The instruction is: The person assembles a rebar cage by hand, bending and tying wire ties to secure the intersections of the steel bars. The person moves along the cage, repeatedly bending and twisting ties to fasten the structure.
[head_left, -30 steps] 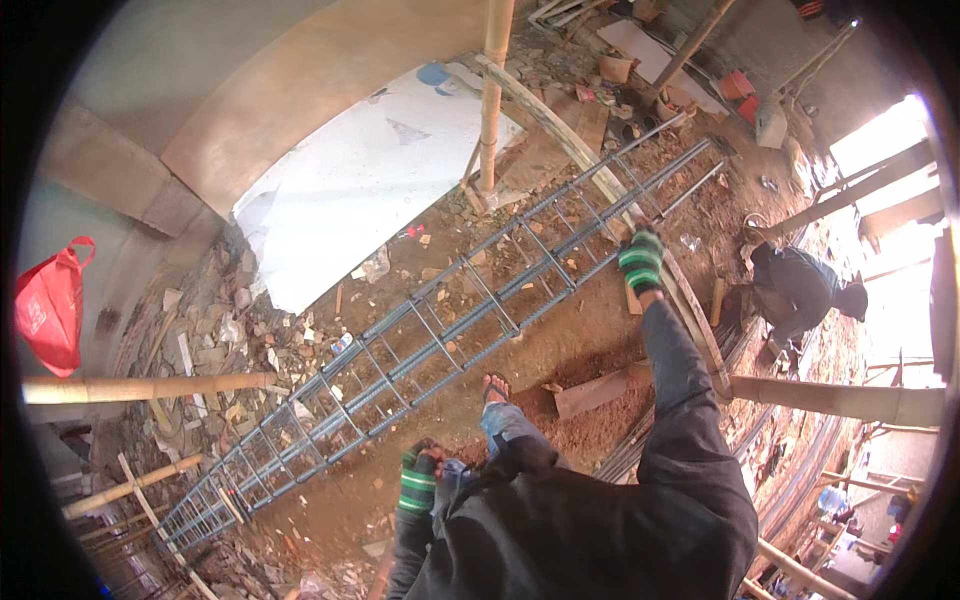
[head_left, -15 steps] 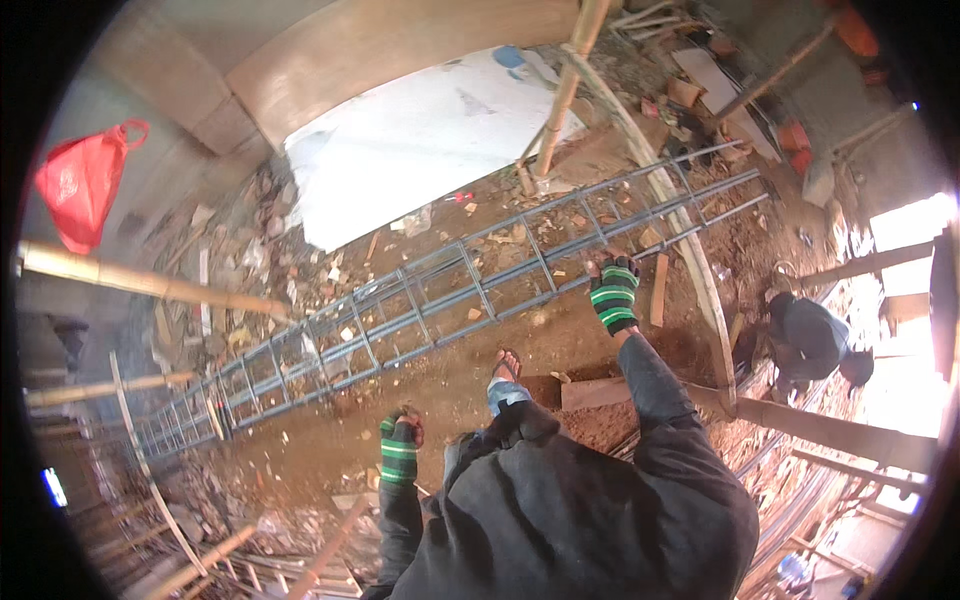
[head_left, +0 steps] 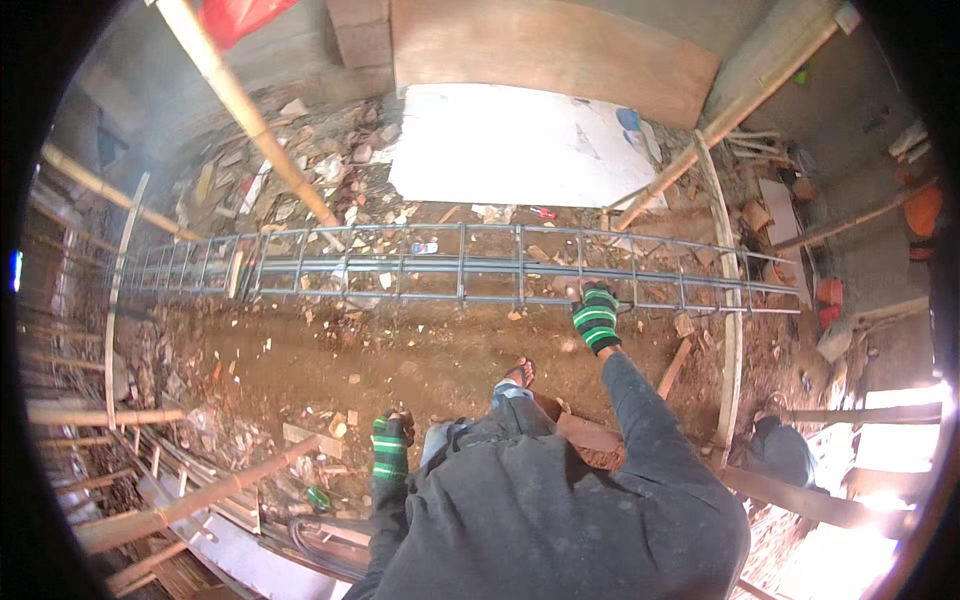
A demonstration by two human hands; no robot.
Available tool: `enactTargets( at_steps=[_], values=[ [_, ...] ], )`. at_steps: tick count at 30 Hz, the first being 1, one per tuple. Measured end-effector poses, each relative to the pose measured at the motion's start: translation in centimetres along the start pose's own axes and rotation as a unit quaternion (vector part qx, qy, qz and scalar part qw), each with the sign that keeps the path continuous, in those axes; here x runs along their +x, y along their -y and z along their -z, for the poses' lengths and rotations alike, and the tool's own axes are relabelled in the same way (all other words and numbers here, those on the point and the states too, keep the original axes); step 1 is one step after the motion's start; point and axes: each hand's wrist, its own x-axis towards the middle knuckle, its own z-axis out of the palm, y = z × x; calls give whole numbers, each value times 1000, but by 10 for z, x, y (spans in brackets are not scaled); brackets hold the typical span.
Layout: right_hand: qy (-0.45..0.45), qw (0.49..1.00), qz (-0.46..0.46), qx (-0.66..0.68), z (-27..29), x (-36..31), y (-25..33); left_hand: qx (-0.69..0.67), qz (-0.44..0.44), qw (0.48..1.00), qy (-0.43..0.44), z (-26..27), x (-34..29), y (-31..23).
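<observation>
Steel bars make up the long, narrow cage [head_left: 491, 266] that stretches across in front of me from left to right, above brown dirt [head_left: 410, 350]. My right hand [head_left: 597, 313], in a glove [head_left: 598, 330] striped green and black, is at the cage's near long bar, right of its middle. The fingers bend in at that bar, but I cannot tell whether they close around it. My left hand [head_left: 392, 443], gloved the same way, is low beside my body, well apart from the cage. Its fingers are curled in; what, if anything, lies inside them I cannot tell.

A pale wooden strip [head_left: 730, 380] crosses the cage near its right end, and a thinner stick [head_left: 113, 340] crosses toward the far left. Beyond the cage lie a white sheet [head_left: 490, 145] and, left of it, rubble [head_left: 335, 165]. A bamboo pole [head_left: 235, 95] slants down to the rubble. My sandalled foot [head_left: 521, 374] shows below the cage. Off to the right, another person [head_left: 782, 452] is bent low.
</observation>
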Motion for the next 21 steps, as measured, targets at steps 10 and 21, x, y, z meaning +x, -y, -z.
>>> enactTargets(
  at_steps=[10, 21],
  values=[
    [59, 996, 64, 30, -30, -10, 148, -86, 109, 979, -147, 154, -36, 18],
    [120, 983, 110, 85, -65, -10, 266, -181, -15, 965, -188, 226, -63, 20]
  ],
)
